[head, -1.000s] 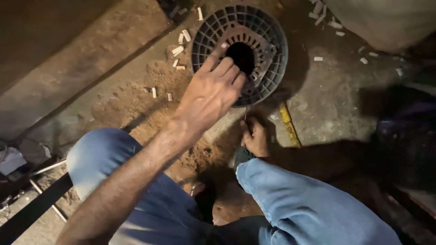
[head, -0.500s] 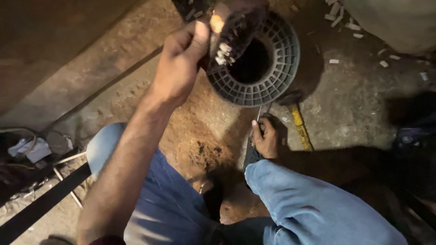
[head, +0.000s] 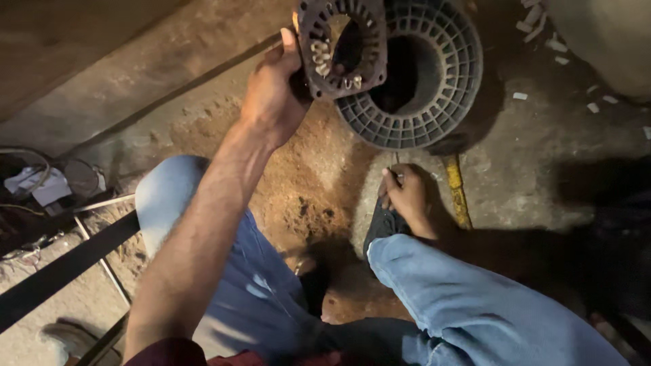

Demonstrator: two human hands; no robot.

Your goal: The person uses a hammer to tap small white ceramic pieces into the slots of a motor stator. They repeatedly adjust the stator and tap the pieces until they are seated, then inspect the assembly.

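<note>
Left hand: we recorded our left hand [head: 271, 95] raised over the floor, fingers and thumb clamped on the rim of the motor stator
Motor stator: a round, dark, rusty metal ring [head: 342, 44] with a slotted inner bore and pale winding ends showing at its lower edge; we held it tilted, lifted above and partly in front of the grille
Right hand: our right hand [head: 407, 196] lay low by our right knee, fingers curled around a thin metal tool [head: 396, 163]; whether the grip was tight we could not tell
Grille: a round dark plastic fan guard [head: 434, 102] with a ribbed lattice and an open centre, lying flat on the floor, just beyond the right hand
Yellow-handled tool: [head: 456, 190] lying on the floor just beside the right hand
Floor: rough concrete [head: 529, 156] dusted with reddish grit, small white scraps [head: 542, 34] scattered at the far right
Legs: we noted blue jeans [head: 468, 305], knees bent to either side
</note>
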